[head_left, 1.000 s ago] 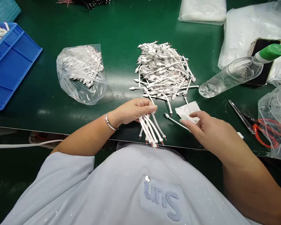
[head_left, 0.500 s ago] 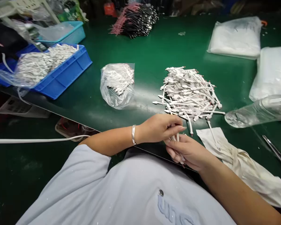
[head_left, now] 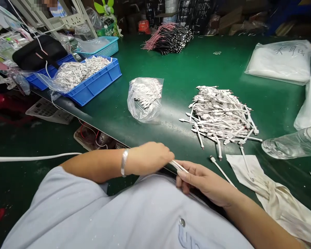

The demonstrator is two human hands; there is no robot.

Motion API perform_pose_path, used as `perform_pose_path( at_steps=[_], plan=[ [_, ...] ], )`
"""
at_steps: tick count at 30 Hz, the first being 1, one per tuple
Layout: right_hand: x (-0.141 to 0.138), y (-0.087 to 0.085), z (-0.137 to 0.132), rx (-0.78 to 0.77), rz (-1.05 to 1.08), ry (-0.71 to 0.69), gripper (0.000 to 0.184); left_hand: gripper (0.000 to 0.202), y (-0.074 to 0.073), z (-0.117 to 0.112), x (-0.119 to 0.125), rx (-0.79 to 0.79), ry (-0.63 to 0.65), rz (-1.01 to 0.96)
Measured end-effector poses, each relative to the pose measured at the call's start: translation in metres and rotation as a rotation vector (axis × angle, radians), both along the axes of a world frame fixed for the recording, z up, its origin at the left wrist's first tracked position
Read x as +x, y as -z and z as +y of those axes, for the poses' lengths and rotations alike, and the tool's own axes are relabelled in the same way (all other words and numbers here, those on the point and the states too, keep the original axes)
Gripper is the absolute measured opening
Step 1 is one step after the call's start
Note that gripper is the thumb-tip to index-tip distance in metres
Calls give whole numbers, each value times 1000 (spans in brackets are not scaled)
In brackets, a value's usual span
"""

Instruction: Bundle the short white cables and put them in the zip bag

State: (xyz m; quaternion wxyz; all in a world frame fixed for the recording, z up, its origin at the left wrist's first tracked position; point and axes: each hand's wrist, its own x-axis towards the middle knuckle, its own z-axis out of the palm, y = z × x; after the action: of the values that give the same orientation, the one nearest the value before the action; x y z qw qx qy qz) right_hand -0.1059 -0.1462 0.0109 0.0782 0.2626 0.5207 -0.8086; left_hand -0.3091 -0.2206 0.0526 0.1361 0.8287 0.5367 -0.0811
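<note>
Well, we saw two bare hands close together at the edge of a green table (head_left: 197, 65). The left hand (head_left: 149, 158), with a silver bangle (head_left: 124, 162) on its wrist, was shut in a loose fist. The right hand (head_left: 202, 181) was curled up too, and its fingers (head_left: 186, 176) wrapped around a thin bunch of white cables (head_left: 178, 166). The bunch ran from the right hand over to the left hand and went in under it, so both hands had hold of it (we could not count how many cables were in it). The hands sat just over the person's pale blue shirt (head_left: 119, 214).

Near the right hand, one loose cable (head_left: 221, 170) lay on the table by itself. Just past it was a big pile of cables (head_left: 219, 116), all white and messy. A white cloth (head_left: 274, 197) lay to the right, with one more cable (head_left: 246, 160) partly on it. A clear bottle (head_left: 292, 143) lay on its side by the pile. To the left of the pile sat a clear bag (head_left: 145, 99) full of cables, and past that a blue crate (head_left: 95, 83) held a bag of cables too. Far off lay a heap of black wires (head_left: 168, 38) with pink ends.
</note>
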Motion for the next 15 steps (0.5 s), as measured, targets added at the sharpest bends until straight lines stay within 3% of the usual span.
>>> perform_pose_path(
  at_steps=[2,4,6,11,15],
  plan=[
    [4,4,-4,-24,4,59,63,18,-14,-6,-27,38,-307,114],
    [9,6,-8,-7,-17,68,66,22,-25,-7,-55,79,-692,305],
    [12,7,-10,34,-33,45,61,27,-30,1,-75,110,-823,367],
    [17,3,-15,138,-54,9,56,21,-11,57,-90,51,-929,358],
    [23,-1,-19,200,-65,23,54,35,10,100,-96,135,-929,339]
  ],
)
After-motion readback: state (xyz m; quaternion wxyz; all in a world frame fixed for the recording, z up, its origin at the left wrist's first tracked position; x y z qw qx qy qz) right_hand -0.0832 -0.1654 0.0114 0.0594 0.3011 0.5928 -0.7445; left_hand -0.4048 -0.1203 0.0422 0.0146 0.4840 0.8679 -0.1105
